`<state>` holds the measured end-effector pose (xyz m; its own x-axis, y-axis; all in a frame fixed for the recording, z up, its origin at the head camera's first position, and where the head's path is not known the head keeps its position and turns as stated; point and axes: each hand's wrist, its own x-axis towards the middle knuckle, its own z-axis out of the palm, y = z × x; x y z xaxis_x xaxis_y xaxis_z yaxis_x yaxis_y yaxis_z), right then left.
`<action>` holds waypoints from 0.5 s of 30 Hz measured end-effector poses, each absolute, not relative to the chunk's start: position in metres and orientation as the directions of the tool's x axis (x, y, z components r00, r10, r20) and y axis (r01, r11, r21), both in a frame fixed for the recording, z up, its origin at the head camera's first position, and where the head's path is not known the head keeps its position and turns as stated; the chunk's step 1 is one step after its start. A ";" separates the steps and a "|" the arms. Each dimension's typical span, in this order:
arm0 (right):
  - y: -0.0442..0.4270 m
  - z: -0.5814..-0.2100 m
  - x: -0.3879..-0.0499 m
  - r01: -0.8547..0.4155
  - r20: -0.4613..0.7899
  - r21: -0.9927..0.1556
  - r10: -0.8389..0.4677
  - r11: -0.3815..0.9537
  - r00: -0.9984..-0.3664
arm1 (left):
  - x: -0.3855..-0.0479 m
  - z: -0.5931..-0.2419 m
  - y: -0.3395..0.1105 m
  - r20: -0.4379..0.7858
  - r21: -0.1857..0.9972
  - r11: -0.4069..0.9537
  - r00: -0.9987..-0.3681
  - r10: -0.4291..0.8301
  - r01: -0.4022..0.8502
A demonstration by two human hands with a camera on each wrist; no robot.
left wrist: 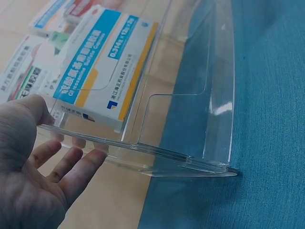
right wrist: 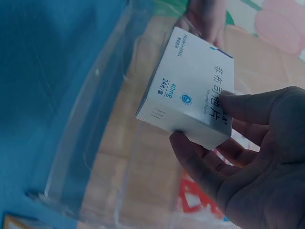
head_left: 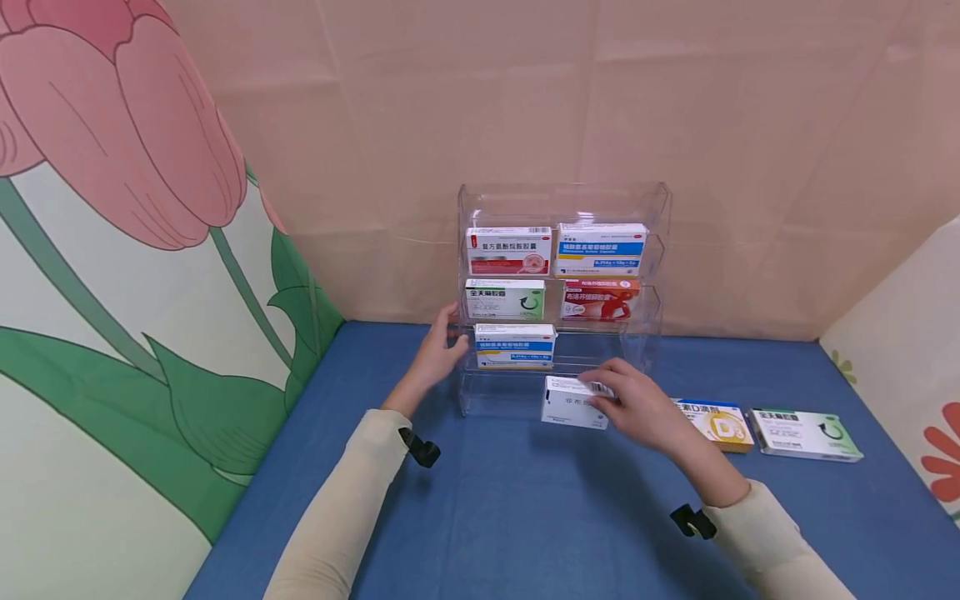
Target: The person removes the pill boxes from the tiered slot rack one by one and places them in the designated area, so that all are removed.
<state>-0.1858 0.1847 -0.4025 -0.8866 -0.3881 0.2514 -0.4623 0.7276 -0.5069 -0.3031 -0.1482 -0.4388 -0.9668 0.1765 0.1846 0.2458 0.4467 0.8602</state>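
Note:
A clear plastic display rack (head_left: pixel 562 202) with stepped tiers stands at the back of the blue table. My left hand (head_left: pixel 437 354) grips its left side edge; in the left wrist view the thumb is on one side of the clear panel and the fingers (left wrist: pixel 78 174) on the other. My right hand (head_left: pixel 633 404) holds a white medicine box (head_left: pixel 566 403) by its right end, in front of the lowest tier. In the right wrist view, thumb and fingers pinch this white box. A blue-and-white medicine box (head_left: pixel 515 347) sits on the left of the tier above.
Higher tiers hold a red-and-white box (head_left: pixel 508 252), another blue-and-white box (head_left: pixel 601 249), a green-and-white box (head_left: pixel 505 300) and a red box (head_left: pixel 600 300). On the table at right lie a yellow-and-white D3 box (head_left: pixel 720 427) and a green-and-white box (head_left: pixel 806 434). Patterned cloth hangs behind.

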 end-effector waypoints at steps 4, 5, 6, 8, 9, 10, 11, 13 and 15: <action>0.174 -0.413 -0.188 -0.478 0.229 -0.501 -0.422 0.722 -0.877 | -0.304 -0.439 -0.148 0.184 0.862 0.444 -0.966 0.180 0.246; 0.171 -0.415 -0.188 -0.481 0.221 -0.501 -0.431 0.720 -0.875 | -0.304 -0.439 -0.148 0.185 0.861 0.444 -0.966 0.182 0.248; 0.169 -0.418 -0.189 -0.482 0.211 -0.504 -0.439 0.716 -0.873 | -0.304 -0.439 -0.148 0.186 0.860 0.444 -0.965 0.183 0.250; 0.164 -0.423 -0.191 -0.484 0.189 -0.511 -0.457 0.710 -0.869 | -0.305 -0.439 -0.148 0.192 0.857 0.446 -0.964 0.186 0.257; 0.161 -0.425 -0.192 -0.483 0.176 -0.515 -0.465 0.708 -0.868 | -0.305 -0.439 -0.148 0.192 0.857 0.446 -0.963 0.187 0.258; 0.159 -0.428 -0.192 -0.479 0.161 -0.519 -0.469 0.708 -0.868 | -0.305 -0.439 -0.148 0.192 0.857 0.446 -0.963 0.186 0.257; 0.156 -0.430 -0.193 -0.476 0.148 -0.522 -0.475 0.708 -0.868 | -0.304 -0.439 -0.148 0.192 0.857 0.445 -0.963 0.187 0.258; 0.150 -0.435 -0.194 -0.474 0.125 -0.530 -0.488 0.704 -0.864 | -0.304 -0.440 -0.148 0.191 0.858 0.445 -0.964 0.184 0.255; 0.145 -0.440 -0.195 -0.471 0.109 -0.535 -0.496 0.701 -0.861 | -0.304 -0.439 -0.148 0.186 0.861 0.443 -0.966 0.180 0.248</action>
